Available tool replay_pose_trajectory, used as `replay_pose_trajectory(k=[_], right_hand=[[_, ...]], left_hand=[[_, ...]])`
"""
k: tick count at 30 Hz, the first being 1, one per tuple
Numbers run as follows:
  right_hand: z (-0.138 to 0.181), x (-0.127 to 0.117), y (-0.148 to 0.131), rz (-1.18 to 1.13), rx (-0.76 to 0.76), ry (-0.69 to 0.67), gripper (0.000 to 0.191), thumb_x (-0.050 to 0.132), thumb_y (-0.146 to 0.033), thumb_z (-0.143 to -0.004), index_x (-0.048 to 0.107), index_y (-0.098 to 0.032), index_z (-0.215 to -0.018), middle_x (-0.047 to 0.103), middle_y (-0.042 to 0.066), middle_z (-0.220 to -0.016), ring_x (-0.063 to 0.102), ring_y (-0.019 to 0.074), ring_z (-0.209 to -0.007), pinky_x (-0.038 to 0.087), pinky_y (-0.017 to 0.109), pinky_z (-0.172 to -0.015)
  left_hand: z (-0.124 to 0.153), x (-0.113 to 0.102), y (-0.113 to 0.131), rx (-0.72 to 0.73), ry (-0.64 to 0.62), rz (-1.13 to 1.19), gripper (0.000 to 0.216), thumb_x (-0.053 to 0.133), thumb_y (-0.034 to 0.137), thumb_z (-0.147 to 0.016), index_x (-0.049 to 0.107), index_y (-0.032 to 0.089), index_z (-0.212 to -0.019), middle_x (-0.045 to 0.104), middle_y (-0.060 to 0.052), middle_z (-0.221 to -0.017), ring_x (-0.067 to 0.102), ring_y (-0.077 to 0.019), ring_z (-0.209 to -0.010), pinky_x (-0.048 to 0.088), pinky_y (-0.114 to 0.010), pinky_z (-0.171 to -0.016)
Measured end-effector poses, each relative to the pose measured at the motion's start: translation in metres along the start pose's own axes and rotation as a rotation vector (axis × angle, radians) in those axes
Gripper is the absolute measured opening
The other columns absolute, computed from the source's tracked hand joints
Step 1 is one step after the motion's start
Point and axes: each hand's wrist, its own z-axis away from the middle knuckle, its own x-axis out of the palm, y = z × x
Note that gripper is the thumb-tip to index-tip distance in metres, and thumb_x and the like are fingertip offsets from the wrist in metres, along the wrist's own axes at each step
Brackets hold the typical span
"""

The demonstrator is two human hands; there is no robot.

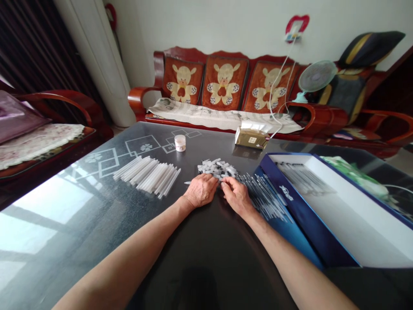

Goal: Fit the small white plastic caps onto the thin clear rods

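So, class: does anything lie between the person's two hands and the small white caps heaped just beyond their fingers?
Nothing visible does. The left hand and right hand rest on the dark table, fingertips at the near edge of the pile of white caps.

Fingertips of left hand point(200, 190) and right hand point(236, 194) curled under, hidden; blue box point(298, 211) cut off at right edge; box contents blurred.
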Motion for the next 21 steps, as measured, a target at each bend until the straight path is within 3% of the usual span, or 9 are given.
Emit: replay_pose_trajectory(k=[14,21], right_hand=[[-0.0015,-0.0029,-0.0004,0.085,-0.058,-0.051,0.023,0.051,-0.039,-0.085,0.066,-0.023,-0.09,0.066,0.002,-0.073,0.064,0.0181,-0.066,0.054,0.029,-0.061],[-0.0003,-0.0056,-0.0049,0.041,-0.051,-0.048,0.023,0.052,-0.04,-0.085,0.065,-0.022,-0.092,0.068,0.003,-0.076,0.062,0.0158,-0.056,0.052,0.028,-0.056]], left_hand=[[-0.0001,0.0004,-0.0001,-0.041,-0.023,0.068,0.029,0.037,0.029,-0.098,0.062,0.017,-0.09,0.063,-0.006,-0.082,0.061,-0.0168,-0.081,0.049,-0.026,-0.074],[-0.0015,-0.0025,0.0035,-0.052,0.014,0.044,0.027,0.039,0.028,-0.097,0.061,0.017,-0.087,0.064,-0.006,-0.078,0.063,-0.0174,-0.079,0.048,-0.027,-0.074]])
